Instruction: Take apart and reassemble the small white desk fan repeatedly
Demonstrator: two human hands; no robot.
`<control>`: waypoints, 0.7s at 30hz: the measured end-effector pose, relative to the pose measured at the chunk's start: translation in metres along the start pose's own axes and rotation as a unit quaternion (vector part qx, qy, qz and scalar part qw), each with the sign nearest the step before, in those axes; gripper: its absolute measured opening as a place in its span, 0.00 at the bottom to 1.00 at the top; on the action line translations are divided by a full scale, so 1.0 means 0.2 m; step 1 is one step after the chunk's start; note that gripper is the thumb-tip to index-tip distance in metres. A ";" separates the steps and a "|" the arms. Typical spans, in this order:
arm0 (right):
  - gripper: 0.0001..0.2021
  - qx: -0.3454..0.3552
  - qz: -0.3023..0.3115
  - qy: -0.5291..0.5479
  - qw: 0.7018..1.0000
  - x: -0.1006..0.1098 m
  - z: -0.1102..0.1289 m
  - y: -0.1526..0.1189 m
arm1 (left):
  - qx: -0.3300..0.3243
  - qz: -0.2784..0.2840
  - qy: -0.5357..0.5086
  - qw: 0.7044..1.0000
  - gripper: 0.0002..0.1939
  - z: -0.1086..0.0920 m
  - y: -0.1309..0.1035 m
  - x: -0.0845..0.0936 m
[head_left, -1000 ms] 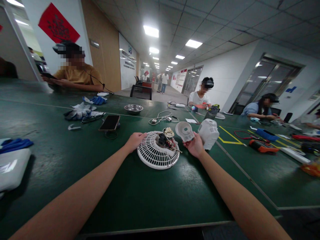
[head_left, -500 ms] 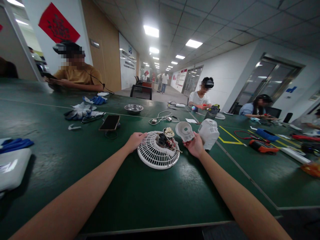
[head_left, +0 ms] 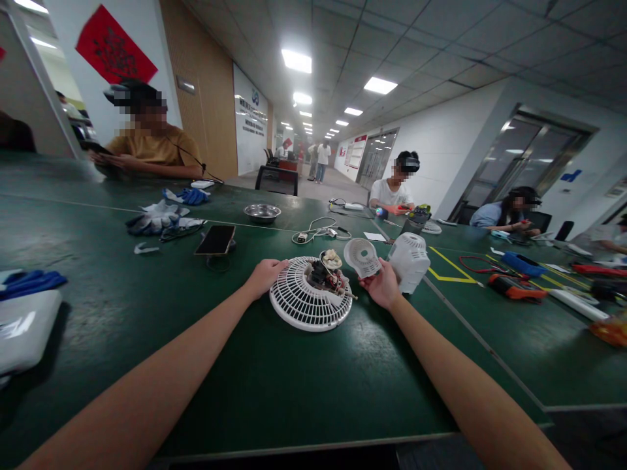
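Note:
A round white fan grille [head_left: 298, 303] lies on the green table in front of me, with a dark motor and wiring [head_left: 326, 273] exposed on top of it. At the grille's left rim, my left hand [head_left: 264, 277] has its fingers closed on the edge. My right hand [head_left: 383, 286] grips a white motor cover [head_left: 361, 256] with a vented round end, tilted up just right of the motor. Close behind that hand stands a larger white plastic housing [head_left: 410, 262], its lower left partly hidden by the fingers.
A phone on a stand [head_left: 215, 240], work gloves [head_left: 157, 219] and a metal bowl [head_left: 262, 212] lie to the left and back. A white cable [head_left: 321, 228] lies beyond the grille. On the right is an orange multimeter [head_left: 516, 287]. Several people sit around the table.
My hands, the grille and the cover look unmoved. At the far right, a seated person's head and hands have shifted slightly.

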State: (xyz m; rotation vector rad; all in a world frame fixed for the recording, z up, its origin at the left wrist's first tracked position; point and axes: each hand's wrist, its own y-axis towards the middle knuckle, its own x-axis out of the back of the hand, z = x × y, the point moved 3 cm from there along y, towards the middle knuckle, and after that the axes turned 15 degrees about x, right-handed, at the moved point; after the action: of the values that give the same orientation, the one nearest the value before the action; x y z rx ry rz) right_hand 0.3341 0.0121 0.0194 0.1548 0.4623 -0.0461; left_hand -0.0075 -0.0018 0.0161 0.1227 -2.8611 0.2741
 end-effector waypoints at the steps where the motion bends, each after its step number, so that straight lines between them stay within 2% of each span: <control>1: 0.15 0.001 0.000 0.000 1.000 0.00 0.00 0.00 | 0.002 0.003 -0.001 1.000 0.22 0.00 0.00 0.00; 14: 0.14 0.000 -0.005 0.002 1.000 0.01 0.00 0.01 | -0.026 0.031 0.031 0.999 0.28 0.04 0.05 0.00; 21: 0.14 -0.001 -0.010 -0.002 1.000 -0.01 0.01 0.00 | -0.010 0.029 0.016 0.999 0.27 0.05 0.06 0.00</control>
State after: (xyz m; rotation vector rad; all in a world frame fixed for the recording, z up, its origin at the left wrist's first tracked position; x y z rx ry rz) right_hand 0.3325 0.0111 0.0212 0.1475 0.4602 -0.0658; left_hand -0.0108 0.0078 0.0053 0.0311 -2.8383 0.2570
